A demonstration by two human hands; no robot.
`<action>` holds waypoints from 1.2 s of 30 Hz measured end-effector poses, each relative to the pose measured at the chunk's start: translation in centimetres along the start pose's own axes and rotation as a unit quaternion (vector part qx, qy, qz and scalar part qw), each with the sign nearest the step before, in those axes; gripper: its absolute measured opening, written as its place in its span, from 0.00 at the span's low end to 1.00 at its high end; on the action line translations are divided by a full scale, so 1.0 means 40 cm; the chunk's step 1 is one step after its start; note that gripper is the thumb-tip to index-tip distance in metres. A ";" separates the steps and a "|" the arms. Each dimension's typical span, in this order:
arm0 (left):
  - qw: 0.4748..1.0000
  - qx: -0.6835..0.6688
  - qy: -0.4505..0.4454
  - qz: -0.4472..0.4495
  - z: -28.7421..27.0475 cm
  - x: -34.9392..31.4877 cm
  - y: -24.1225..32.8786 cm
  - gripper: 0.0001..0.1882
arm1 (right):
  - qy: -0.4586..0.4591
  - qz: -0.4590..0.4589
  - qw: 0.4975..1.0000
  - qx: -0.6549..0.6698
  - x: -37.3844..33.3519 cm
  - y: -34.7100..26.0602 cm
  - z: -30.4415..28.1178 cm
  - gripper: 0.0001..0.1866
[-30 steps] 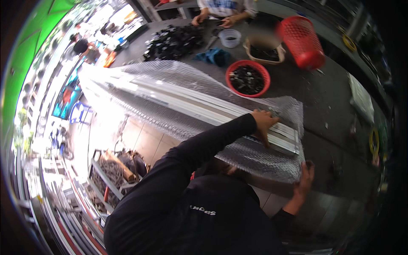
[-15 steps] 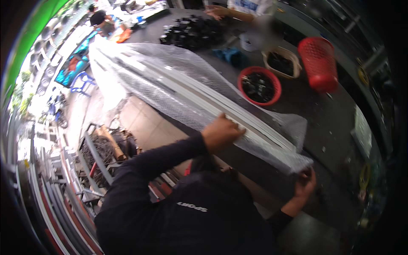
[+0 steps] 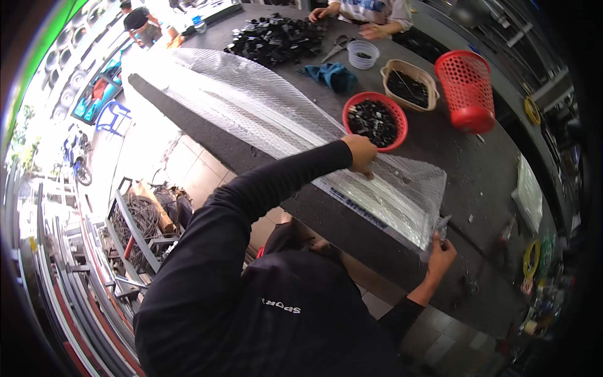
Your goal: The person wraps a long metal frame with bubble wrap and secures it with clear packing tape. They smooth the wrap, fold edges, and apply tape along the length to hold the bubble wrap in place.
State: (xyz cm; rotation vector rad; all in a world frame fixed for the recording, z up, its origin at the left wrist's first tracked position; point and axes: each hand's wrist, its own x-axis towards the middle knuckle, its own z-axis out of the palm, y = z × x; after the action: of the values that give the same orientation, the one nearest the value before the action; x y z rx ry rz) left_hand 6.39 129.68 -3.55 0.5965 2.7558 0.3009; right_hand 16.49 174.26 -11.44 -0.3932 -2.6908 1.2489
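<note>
A long bundle of pale strips point(image 3: 389, 201) lies slantwise along the table's near side, under clear bubble wrap point(image 3: 251, 85). My left hand point(image 3: 362, 154) reaches across the bundle and is closed on the wrap at its far side, beside the red basin. At the bundle's right end my right hand point(image 3: 441, 254) pinches a gathered corner of the wrap. The strips show only blurrily through the plastic, so their exact kind is unclear.
Beyond the bundle stand a red basin point(image 3: 402, 129) and a tan basket point(image 3: 430, 85) of small black parts, a red perforated basket point(image 3: 465, 91), a clear tub point(image 3: 363, 55), scissors point(image 3: 337, 48), a blue cloth point(image 3: 333, 76) and a black parts heap point(image 3: 276, 39). A co-worker's hands point(image 3: 374, 31) rest opposite.
My left hand has moved away from me across the bundle, carrying the near flap of bubble wrap over the strips. My right hand stays at the right end, its corner now bunched upward.
</note>
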 end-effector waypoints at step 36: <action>0.493 -0.283 0.567 -0.596 0.510 -1.792 -1.269 0.17 | -0.260 -0.578 0.774 0.006 -0.766 -1.860 1.480 0.22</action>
State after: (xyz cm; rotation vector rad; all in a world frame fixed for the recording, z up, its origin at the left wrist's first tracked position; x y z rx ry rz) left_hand 56.75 56.31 -18.15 -2.3540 2.6892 1.4415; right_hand 18.52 76.06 6.74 1.5846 -2.3723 0.9611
